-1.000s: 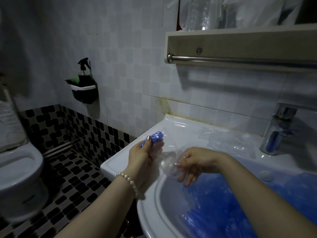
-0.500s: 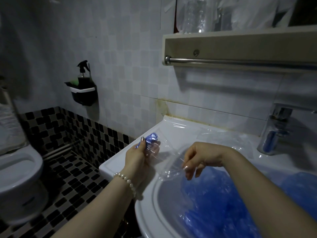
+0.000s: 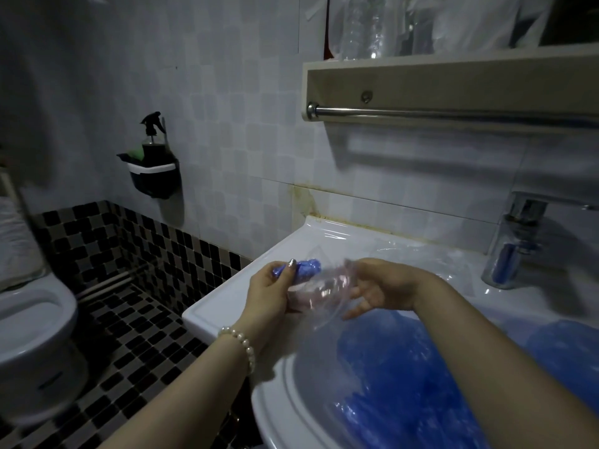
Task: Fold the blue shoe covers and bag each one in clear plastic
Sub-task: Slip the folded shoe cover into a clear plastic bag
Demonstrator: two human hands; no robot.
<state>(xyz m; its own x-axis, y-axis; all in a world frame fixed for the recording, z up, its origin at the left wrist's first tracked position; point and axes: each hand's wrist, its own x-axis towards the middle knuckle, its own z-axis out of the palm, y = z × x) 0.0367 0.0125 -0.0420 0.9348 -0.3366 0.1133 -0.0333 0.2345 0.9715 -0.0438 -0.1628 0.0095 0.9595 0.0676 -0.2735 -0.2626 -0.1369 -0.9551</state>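
Far left of the white ceramic sink (image 3: 223, 306) stands a white toilet (image 3: 35, 325) on the black-and-grey mosaic floor (image 3: 136, 348). A black wall caddy (image 3: 155, 176) above holds a dark spray bottle (image 3: 152, 137). Over the sink's left rim, the left hand (image 3: 272, 296) pinches a folded blue shoe cover (image 3: 304, 270) between thumb and fingers (image 3: 291, 264). Just beside it, the right hand (image 3: 379, 286), fingers curled, holds a clear plastic bag (image 3: 321, 296) touching the cover. The basin holds loose blue shoe covers (image 3: 405, 377). More clear bags (image 3: 431, 254) lie on the sink's back ledge, left of the chrome tap (image 3: 515, 241). No writing is legible.
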